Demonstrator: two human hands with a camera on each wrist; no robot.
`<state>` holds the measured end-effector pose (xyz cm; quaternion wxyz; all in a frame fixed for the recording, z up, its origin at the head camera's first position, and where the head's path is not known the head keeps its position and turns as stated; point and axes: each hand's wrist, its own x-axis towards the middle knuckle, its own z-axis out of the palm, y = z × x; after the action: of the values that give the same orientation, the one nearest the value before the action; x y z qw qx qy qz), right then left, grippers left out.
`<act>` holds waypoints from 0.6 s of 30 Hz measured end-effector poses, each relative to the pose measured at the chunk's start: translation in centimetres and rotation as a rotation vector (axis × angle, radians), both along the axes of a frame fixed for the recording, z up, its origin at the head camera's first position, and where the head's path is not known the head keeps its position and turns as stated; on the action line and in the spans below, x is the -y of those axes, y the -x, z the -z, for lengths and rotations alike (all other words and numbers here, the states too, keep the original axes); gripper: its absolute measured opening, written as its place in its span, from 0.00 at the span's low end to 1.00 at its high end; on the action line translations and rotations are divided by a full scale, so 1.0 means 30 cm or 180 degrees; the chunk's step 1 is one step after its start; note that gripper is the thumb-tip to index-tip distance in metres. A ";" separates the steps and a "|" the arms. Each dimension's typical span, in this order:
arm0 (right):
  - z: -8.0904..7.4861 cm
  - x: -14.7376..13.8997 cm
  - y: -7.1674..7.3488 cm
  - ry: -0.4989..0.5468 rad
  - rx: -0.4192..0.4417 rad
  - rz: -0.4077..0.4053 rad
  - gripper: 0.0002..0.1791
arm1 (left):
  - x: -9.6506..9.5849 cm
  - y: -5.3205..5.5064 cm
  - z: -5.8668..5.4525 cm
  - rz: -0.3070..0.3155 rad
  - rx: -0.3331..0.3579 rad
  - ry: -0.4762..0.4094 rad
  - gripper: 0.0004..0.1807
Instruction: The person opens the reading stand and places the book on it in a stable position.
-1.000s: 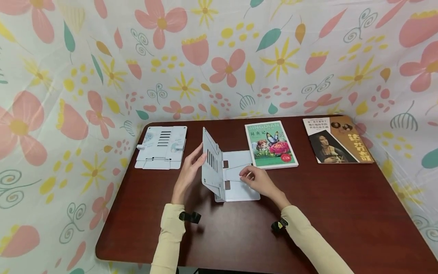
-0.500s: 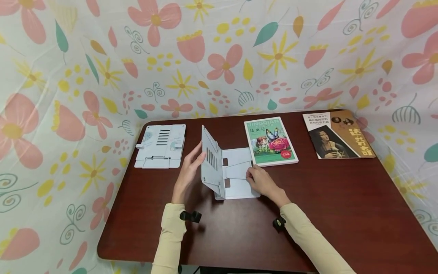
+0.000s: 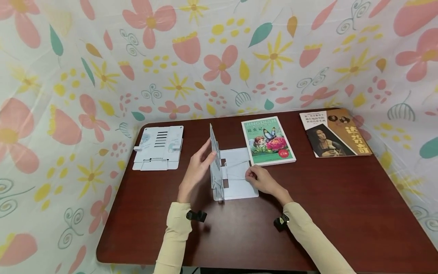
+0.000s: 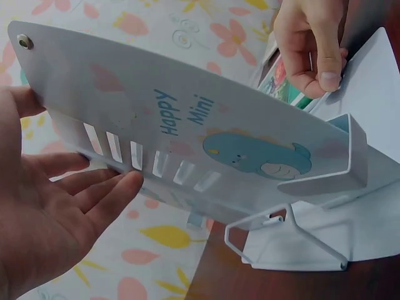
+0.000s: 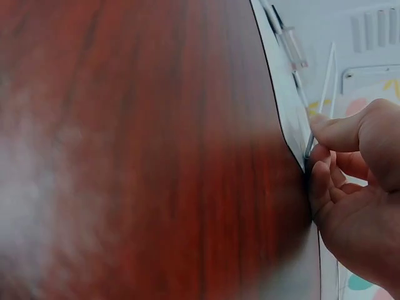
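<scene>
A white metal book stand sits mid-table with its slotted panel raised almost upright. My left hand holds that panel by its outer edge, thumb and fingers on either side. "Happy Mini" and a blue dinosaur are printed on the panel in the left wrist view, above a folded page clip and a wire ledge. Over the base, my right hand pinches the end of a thin wire leg between thumb and curled fingers, close to the base's edge.
A second white book stand lies flat at the back left. Behind the right hand, a green children's book overlaps the base's corner. Farther right lies a brown-and-white book with a portrait. Flowered cloth surrounds the table.
The left hand has moved right, bringing the panel more upright, nearly edge-on in the head view. The right hand has shifted slightly right from a second ago, its fingers curling in more.
</scene>
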<state>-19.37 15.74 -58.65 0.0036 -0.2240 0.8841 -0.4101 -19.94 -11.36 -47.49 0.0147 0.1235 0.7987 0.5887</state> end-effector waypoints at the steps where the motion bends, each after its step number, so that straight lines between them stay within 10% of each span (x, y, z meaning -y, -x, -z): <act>1: -0.001 0.001 -0.001 0.0018 -0.0003 0.0005 0.05 | -0.007 0.000 -0.003 0.0026 -0.0003 0.0049 0.33; 18: 0.005 -0.003 -0.013 0.0105 0.0087 0.0113 0.03 | -0.167 -0.001 -0.017 -0.0012 -0.0050 0.0531 0.35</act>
<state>-18.98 15.83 -58.80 0.0046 -0.2027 0.8809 -0.4276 -19.91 -6.35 -46.97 0.0176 0.1250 0.8453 0.5191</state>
